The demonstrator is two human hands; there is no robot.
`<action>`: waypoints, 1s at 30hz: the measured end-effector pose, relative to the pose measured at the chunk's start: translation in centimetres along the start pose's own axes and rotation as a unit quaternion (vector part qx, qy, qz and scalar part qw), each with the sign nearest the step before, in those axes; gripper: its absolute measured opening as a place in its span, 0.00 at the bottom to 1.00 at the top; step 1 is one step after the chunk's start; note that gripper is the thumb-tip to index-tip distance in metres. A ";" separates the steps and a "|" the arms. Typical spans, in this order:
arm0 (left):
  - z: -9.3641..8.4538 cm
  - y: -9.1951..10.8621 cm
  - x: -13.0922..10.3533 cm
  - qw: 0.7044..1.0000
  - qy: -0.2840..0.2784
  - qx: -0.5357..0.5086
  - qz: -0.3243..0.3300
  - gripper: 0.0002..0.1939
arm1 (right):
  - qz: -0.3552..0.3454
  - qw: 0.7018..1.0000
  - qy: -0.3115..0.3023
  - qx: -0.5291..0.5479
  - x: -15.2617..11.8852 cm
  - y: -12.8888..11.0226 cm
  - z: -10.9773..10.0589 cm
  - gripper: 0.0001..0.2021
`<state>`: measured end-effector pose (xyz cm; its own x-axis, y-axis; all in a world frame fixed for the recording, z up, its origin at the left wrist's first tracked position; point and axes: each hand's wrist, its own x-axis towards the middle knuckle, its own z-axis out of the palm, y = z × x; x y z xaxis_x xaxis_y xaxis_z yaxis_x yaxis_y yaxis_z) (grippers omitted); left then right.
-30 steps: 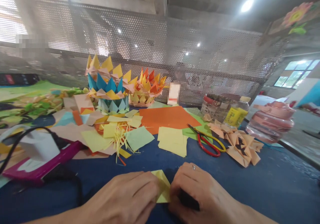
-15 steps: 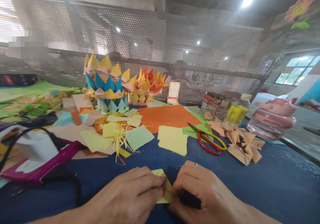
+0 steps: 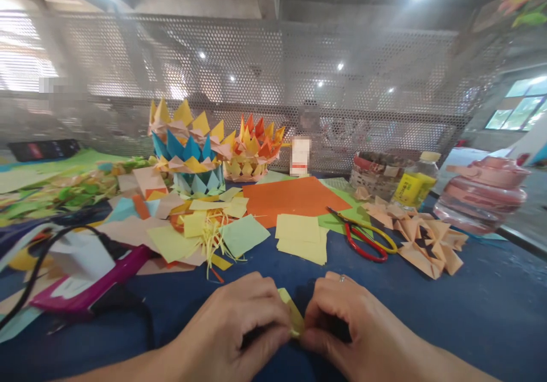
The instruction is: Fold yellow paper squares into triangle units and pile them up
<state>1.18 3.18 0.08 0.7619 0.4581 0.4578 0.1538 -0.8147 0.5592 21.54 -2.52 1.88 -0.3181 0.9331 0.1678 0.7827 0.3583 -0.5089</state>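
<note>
My left hand [image 3: 239, 331] and my right hand [image 3: 346, 325] meet at the near edge of a blue table [image 3: 470, 313]. Between their fingertips they pinch a small folded piece of yellow paper [image 3: 293, 313], most of it hidden by the fingers. A ring sits on a finger of my right hand. A stack of yellow paper squares [image 3: 301, 237] lies just beyond the hands.
Red and yellow scissors [image 3: 367, 239] lie right of the stack on orange paper [image 3: 294, 197]. Folded peach paper pieces [image 3: 427, 239], a yellow bottle [image 3: 414, 185], a pink jar [image 3: 482, 194], two paper baskets [image 3: 188, 143], a magenta tool with black cord [image 3: 85, 279] and a mesh screen [image 3: 273, 86] surround them.
The yellow paper has been folded smaller and now stands nearly edge-on between my fingertips. Both hands have closed in on it. The view has shifted slightly.
</note>
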 end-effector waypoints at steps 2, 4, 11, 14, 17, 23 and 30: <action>0.3 0.0 0.2 0.998 0.010 -0.040 -0.053 0.09 | 0.000 1.000 -0.011 -0.004 -0.1 -0.2 -0.2 0.09; 0.5 0.0 0.4 0.993 0.016 -0.059 -0.101 0.09 | -0.002 1.000 -0.016 -0.013 -0.2 -0.3 -0.4 0.09; 1.3 -0.1 0.8 0.987 0.067 -0.070 -0.131 0.10 | 0.001 0.999 -0.002 -0.055 -0.2 -0.3 -0.2 0.11; 1.3 -0.1 1.0 0.985 0.053 -0.070 -0.148 0.10 | 0.000 0.999 -0.009 -0.049 -0.1 -0.3 -0.2 0.11; 1.1 0.0 1.1 0.987 0.041 -0.056 -0.148 0.10 | 0.010 0.999 -0.013 -0.044 -0.1 -0.3 -0.5 0.10; 1.2 0.0 1.0 0.987 0.038 -0.044 -0.147 0.11 | 0.016 0.999 -0.032 -0.036 0.1 -0.7 -0.9 0.10; 1.1 -0.2 0.9 0.987 0.018 -0.033 -0.158 0.10 | 0.026 0.998 -0.061 -0.023 0.1 -0.8 -1.2 0.09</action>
<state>2.52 3.35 -0.40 0.6599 0.6982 0.2776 0.3366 -0.6051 0.7215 21.54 -2.62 3.30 -0.3377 0.9406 0.0361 0.8226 0.3135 -0.4743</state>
